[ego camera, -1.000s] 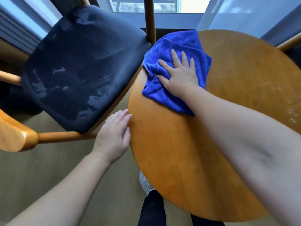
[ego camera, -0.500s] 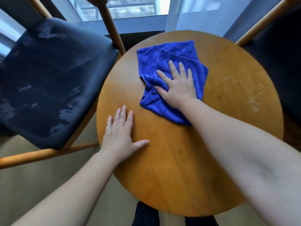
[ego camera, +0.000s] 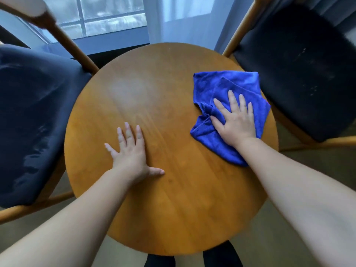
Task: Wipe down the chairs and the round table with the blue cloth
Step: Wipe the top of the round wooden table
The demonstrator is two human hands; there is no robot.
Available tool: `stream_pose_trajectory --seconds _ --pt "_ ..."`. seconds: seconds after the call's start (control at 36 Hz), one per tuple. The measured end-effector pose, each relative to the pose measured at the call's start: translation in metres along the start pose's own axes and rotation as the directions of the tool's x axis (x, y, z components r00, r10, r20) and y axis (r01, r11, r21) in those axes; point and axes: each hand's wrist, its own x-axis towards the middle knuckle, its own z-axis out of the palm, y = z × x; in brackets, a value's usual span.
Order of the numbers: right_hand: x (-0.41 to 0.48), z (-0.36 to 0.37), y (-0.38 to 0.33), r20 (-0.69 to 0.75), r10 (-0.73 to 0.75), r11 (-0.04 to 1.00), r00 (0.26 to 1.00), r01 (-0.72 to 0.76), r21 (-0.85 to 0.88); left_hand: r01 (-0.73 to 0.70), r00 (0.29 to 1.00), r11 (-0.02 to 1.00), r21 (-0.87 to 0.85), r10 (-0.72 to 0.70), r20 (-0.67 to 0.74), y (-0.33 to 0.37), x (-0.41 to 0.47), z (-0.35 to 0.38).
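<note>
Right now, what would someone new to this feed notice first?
The bright blue cloth stands out near the right edge of the round table, with the right hand pressing flat on it. The left hand lies flat on bare wood left of centre. Dark-seated chairs flank the table: the left chair, its seat streaked with shine, and the right chair.

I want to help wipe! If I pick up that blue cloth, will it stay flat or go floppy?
Probably floppy: the blue cloth lies in soft folds, bunched beside the right hand pressing it. It's likely light, being thin fabric. Pushed across the smooth round table, it should slide easily, perhaps crumpling.
</note>
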Motion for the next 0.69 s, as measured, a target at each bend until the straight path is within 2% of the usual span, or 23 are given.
stream_pose_trajectory --seconds 0.17,0.31,0.53,0.69 --pt "-0.02 -0.001 0.074 -0.033 0.178 0.984 0.983 -0.178 0.015 0.063 0.991 0.998 0.008 -0.063 0.12 0.012 0.005 -0.011" --pt "-0.021 -0.003 0.091 -0.014 0.373 0.92 0.928 -0.368 0.132 0.079 0.974 0.997 0.009 -0.079 0.211 0.013 0.005 -0.015" --pt "-0.009 -0.004 0.083 -0.086 0.358 0.931 0.93 -0.348 0.113 0.125 0.949 0.992 0.031 -0.129 0.287 0.019 0.005 -0.024" --pt "0.037 -0.013 0.068 -0.121 0.349 0.937 0.929 -0.342 0.069 0.147 0.933 0.988 0.046 -0.154 0.326 0.021 0.006 -0.028"
